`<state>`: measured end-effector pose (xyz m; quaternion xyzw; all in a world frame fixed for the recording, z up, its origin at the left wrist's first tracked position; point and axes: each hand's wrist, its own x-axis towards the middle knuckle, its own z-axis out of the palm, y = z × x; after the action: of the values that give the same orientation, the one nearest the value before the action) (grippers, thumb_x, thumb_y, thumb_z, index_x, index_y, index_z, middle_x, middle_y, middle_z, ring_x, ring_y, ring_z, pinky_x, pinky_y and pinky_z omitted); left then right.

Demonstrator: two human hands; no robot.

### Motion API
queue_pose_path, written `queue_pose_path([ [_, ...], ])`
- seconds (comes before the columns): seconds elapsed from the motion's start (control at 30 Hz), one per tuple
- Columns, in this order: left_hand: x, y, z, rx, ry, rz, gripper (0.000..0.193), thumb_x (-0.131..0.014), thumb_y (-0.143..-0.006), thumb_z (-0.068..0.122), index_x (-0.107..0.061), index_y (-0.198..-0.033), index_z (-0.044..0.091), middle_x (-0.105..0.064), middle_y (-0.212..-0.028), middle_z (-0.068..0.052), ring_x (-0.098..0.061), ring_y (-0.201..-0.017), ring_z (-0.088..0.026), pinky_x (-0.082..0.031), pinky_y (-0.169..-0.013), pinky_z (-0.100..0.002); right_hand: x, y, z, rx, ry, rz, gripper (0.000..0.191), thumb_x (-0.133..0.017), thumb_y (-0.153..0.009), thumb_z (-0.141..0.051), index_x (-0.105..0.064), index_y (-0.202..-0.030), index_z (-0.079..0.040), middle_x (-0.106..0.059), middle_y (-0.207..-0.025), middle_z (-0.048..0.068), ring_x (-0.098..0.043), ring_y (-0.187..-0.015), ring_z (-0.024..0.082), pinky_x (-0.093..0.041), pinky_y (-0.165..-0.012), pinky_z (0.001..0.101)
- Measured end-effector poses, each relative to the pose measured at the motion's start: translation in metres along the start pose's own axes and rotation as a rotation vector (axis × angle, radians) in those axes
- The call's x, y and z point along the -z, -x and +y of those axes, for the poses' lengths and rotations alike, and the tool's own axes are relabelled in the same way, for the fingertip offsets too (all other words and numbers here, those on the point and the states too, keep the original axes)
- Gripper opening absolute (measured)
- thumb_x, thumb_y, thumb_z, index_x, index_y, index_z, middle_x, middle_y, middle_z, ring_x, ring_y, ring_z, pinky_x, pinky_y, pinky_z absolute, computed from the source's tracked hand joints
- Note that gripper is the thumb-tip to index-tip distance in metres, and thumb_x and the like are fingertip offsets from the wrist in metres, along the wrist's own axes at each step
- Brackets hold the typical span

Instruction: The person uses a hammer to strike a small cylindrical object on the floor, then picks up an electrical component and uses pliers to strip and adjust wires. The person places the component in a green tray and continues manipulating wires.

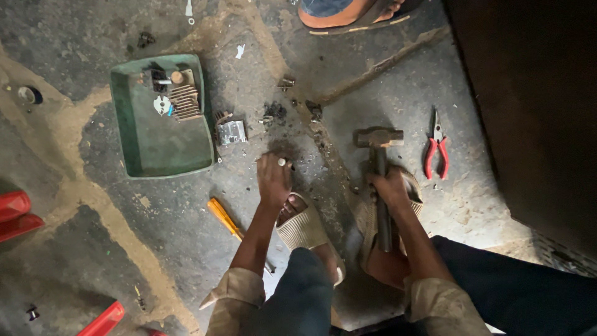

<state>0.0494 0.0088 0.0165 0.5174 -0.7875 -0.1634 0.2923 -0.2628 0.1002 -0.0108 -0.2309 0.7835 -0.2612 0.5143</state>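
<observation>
Right hand (390,185) fingers clasp hammer (379,180); left hand (273,177) fingers pinch small metal piece (282,162) on floor (186,218). Risk: hammer head striking fingers.

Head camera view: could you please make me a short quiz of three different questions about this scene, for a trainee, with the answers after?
1. True or false: the right hand holds the hammer by its handle.
2. Which tool lies on the floor to the right of the hammer head? A) a saw B) red-handled pliers C) a paint brush
3. Fill in: the small metal parts lie in the far corner of a ___ tray.

Key
1. True; the hammer head rests on the floor.
2. B.
3. Green. The left hand is on the floor beside it, with a small pale piece at its fingertips; what that piece is cannot be told.
</observation>
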Motion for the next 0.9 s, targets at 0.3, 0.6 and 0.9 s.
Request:
queue_pose_path([
  [0.3,-0.007,0.003,-0.006,-0.034,-0.016,-0.016,0.02,-0.069,-0.091,0.01,-0.064,-0.107,0.001,-0.06,-0.105,-0.017,-0.055,-0.102,-0.04,-0.043,-0.094,-0.053,0.0,-0.001,-0.004,-0.109,-0.002,-0.007,0.023,-0.078,-0.08,-0.017,-0.073,-0.087,0.004,-0.066,-0.065,0.011,-0.061,-0.048,0.02,-0.05,-0.046,0.0353],
  [0.6,-0.014,0.006,-0.008,-0.005,-0.04,-0.069,0.022,-0.071,-0.088,0.013,-0.065,-0.106,0.002,-0.062,-0.105,-0.017,-0.055,-0.103,-0.04,-0.042,-0.093,-0.054,0.004,-0.011,0.02,-0.026,-0.083,0.008,0.022,-0.071,-0.076,-0.019,-0.069,-0.085,0.001,-0.067,-0.066,0.01,-0.064,-0.052,0.021,-0.053,-0.049,0.0363],
  [0.9,-0.011,-0.012,0.003,-0.055,-0.103,-0.025,0.02,-0.069,-0.086,0.018,-0.066,-0.101,0.006,-0.062,-0.105,-0.016,-0.055,-0.102,-0.04,-0.044,-0.089,-0.054,-0.011,0.041,-0.053,0.515,0.665,0.066,0.055,-0.074,-0.066,-0.02,-0.065,-0.115,0.002,-0.071,-0.084,0.029,-0.068,-0.082,0.051,-0.052,-0.071,0.0596],
])
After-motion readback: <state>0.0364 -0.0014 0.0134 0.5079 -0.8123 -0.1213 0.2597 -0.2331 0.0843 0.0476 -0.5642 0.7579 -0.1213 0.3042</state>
